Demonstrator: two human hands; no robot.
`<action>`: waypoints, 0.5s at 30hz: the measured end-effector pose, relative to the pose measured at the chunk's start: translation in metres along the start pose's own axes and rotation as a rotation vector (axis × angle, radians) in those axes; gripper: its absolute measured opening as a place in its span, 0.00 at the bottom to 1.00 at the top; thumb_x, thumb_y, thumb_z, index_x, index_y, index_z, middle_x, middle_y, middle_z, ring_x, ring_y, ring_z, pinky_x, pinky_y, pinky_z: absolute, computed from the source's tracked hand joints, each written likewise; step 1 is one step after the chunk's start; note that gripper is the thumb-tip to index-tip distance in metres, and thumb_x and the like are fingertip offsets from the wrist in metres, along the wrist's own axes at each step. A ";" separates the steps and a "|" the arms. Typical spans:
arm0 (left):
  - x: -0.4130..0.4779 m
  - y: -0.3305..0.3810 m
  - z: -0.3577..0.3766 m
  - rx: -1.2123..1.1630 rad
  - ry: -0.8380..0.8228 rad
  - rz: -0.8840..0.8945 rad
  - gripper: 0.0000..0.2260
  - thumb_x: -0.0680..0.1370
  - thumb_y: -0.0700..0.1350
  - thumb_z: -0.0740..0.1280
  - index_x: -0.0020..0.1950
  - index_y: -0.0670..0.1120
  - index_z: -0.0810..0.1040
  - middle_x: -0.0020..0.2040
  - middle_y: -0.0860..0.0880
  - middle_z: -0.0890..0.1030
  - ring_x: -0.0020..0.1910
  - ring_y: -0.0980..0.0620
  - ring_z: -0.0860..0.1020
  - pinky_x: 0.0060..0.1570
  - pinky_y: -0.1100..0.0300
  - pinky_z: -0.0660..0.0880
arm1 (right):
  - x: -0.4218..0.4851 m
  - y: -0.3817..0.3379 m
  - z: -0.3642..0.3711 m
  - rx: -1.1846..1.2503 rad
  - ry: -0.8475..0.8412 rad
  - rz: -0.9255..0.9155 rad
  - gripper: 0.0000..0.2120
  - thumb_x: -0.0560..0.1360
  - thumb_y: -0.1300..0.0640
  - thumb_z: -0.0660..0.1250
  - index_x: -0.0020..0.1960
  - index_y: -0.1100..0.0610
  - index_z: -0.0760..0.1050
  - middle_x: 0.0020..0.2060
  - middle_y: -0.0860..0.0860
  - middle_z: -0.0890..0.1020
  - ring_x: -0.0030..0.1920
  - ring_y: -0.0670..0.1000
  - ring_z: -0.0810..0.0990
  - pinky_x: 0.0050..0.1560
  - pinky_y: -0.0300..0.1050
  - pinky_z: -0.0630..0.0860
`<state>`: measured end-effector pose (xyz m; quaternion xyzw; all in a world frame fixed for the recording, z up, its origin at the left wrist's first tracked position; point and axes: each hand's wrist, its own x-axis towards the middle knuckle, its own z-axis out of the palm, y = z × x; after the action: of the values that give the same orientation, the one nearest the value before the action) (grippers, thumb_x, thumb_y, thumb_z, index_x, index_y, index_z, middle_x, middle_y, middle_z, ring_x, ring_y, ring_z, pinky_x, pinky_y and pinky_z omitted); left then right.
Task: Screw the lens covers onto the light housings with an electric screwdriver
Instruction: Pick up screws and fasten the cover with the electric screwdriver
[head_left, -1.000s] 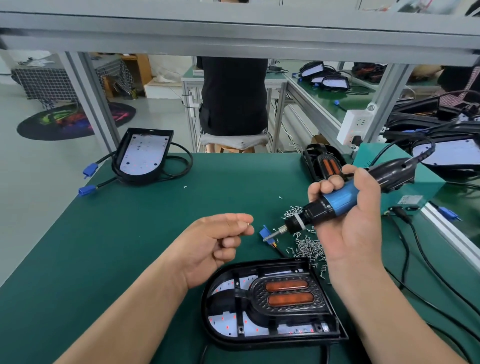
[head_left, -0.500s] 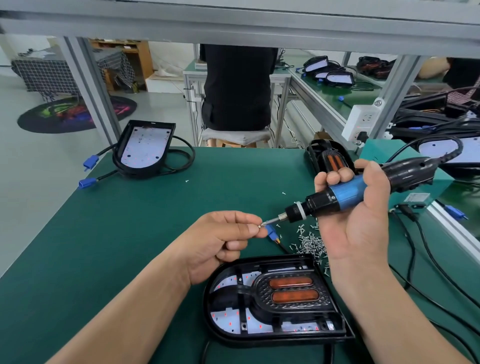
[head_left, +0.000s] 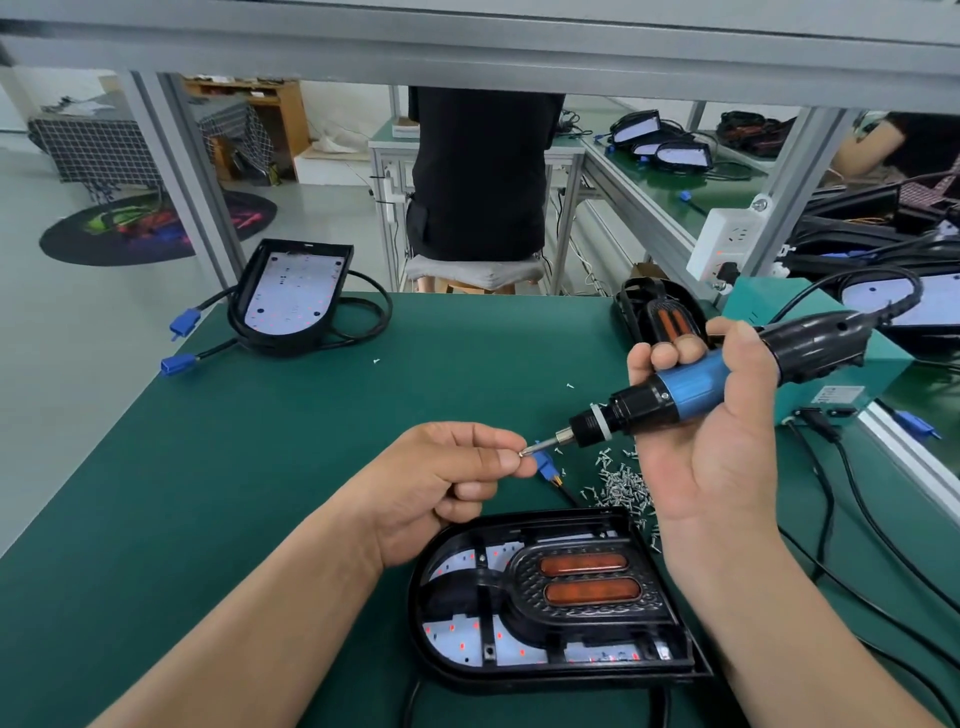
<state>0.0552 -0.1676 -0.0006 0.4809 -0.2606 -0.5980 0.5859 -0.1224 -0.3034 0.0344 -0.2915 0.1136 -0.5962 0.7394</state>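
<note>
A black light housing (head_left: 550, 597) with two orange lenses and a black lens cover lies on the green mat in front of me. My right hand (head_left: 711, 447) grips a blue and black electric screwdriver (head_left: 691, 389), its bit pointing left. My left hand (head_left: 447, 478) pinches a small screw (head_left: 522, 453) at the tip of the bit, above the housing's far edge. A heap of loose screws (head_left: 621, 486) lies just beyond the housing.
A second housing (head_left: 291, 296) with a white LED board and blue plugs sits at the mat's far left. Another black housing (head_left: 660, 317) and a teal power box (head_left: 841, 379) stand at the right, with black cables trailing. A person sits on a stool beyond the bench.
The screwdriver bit swung left and met the screw pinched in my left hand. Over the last half second both hands stayed almost still.
</note>
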 end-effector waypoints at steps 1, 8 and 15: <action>0.000 0.000 0.000 0.000 0.000 0.001 0.06 0.75 0.32 0.73 0.50 0.41 0.84 0.49 0.39 0.86 0.26 0.58 0.62 0.21 0.69 0.61 | 0.000 0.000 0.000 -0.005 -0.002 0.000 0.07 0.82 0.53 0.70 0.54 0.55 0.74 0.40 0.51 0.75 0.40 0.51 0.76 0.58 0.53 0.81; -0.001 -0.001 0.001 0.022 0.046 0.023 0.07 0.75 0.31 0.73 0.46 0.42 0.86 0.50 0.36 0.86 0.24 0.58 0.61 0.22 0.68 0.60 | -0.004 0.000 0.006 -0.094 -0.050 -0.031 0.12 0.83 0.48 0.71 0.56 0.55 0.74 0.41 0.50 0.76 0.41 0.51 0.78 0.58 0.53 0.80; 0.000 -0.001 -0.003 0.140 0.097 0.075 0.07 0.76 0.31 0.74 0.51 0.40 0.83 0.52 0.35 0.87 0.24 0.58 0.60 0.23 0.68 0.60 | -0.006 0.001 0.008 -0.122 0.013 0.011 0.15 0.82 0.46 0.70 0.59 0.55 0.72 0.42 0.51 0.77 0.42 0.51 0.79 0.61 0.54 0.81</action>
<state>0.0575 -0.1666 -0.0030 0.5387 -0.2909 -0.5320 0.5849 -0.1193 -0.2952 0.0393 -0.3317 0.1562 -0.5861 0.7225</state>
